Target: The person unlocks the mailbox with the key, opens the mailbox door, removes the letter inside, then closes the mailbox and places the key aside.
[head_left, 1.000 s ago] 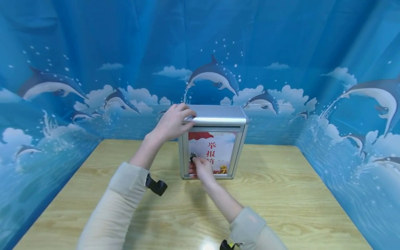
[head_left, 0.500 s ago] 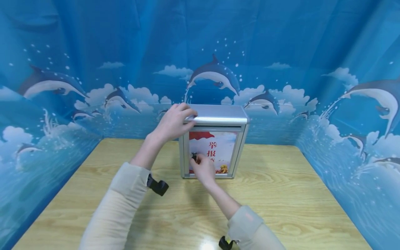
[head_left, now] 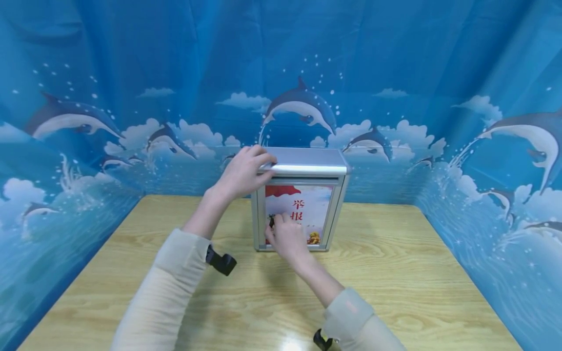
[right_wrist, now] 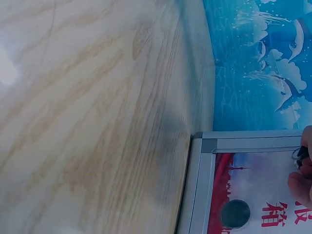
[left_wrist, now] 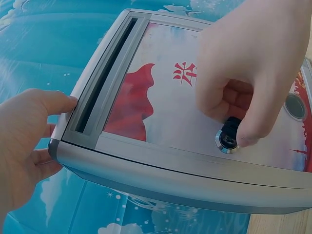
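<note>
A silver metal letter box [head_left: 313, 157] with a slot [left_wrist: 108, 73] and a poster with red characters on its front stands upright on the table. My left hand [head_left: 246, 171] grips its upper left corner, thumb at the front edge by the slot and fingers over the top and side. On the lower left of the front is a round chrome lock [left_wrist: 220, 142]. A black-headed key [left_wrist: 231, 127] sits at the lock, pinched between the thumb and curled fingers of my right hand [head_left: 290, 240]. In the right wrist view only fingertips [right_wrist: 300, 187] show at the edge.
The wood-grain table [head_left: 395, 273] spreads around the box. Behind and at both sides hangs a blue curtain [head_left: 175, 58] printed with dolphins. A round grey disc [right_wrist: 235, 213] is on the box's lower front. Black wrist cameras [head_left: 223, 263] are strapped to the forearms.
My right hand has turned at the lock: its fingers swung from below the key to above it, and the back of the hand now faces up. Left hand and box stay put.
</note>
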The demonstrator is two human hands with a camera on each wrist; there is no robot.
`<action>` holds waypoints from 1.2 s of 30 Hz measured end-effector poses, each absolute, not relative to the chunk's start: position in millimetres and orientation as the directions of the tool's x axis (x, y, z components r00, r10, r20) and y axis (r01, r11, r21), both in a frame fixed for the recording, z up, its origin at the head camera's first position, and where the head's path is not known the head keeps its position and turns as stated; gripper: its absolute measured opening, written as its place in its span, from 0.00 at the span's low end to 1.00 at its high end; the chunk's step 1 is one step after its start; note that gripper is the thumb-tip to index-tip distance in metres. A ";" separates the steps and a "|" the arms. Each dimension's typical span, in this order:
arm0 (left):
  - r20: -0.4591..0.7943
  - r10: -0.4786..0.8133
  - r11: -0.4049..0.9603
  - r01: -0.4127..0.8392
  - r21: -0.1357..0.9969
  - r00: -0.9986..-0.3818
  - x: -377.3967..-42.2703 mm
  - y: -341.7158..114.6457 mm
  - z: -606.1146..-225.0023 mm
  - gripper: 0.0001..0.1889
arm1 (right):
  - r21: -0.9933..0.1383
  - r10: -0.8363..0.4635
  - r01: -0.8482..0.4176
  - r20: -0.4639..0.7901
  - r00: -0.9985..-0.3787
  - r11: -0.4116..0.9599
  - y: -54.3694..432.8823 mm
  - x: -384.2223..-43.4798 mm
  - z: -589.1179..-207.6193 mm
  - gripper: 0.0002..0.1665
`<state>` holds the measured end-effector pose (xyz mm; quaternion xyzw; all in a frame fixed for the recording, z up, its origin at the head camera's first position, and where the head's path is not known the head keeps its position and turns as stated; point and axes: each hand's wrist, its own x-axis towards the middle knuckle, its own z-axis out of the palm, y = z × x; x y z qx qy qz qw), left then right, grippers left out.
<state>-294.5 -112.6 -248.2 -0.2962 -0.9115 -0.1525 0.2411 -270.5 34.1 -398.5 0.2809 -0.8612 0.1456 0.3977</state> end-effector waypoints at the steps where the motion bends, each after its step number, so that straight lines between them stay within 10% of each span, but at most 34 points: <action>1: 0.531 0.465 0.778 0.613 0.136 -0.708 -294.6 -112.6 -248.5 0.13 | -0.009 -0.373 -0.598 0.774 -0.511 0.801 34.0 -270.6 -398.4 0.10; 16: 0.524 0.452 0.784 0.602 0.152 -0.721 -293.4 -111.2 -246.7 0.13 | 0.092 -0.431 -0.538 0.715 -0.550 0.838 33.2 -271.2 -389.5 0.12; 25: 0.515 0.457 0.784 0.602 0.152 -0.725 -292.7 -111.9 -247.5 0.13 | -0.184 -0.314 -0.458 0.509 -0.801 0.870 34.7 -266.1 -389.2 0.20; 36: 0.509 0.466 0.778 0.609 0.152 -0.723 -294.0 -112.3 -244.7 0.13 | -0.303 -0.276 -0.459 0.491 -0.827 0.835 35.2 -267.4 -388.7 0.20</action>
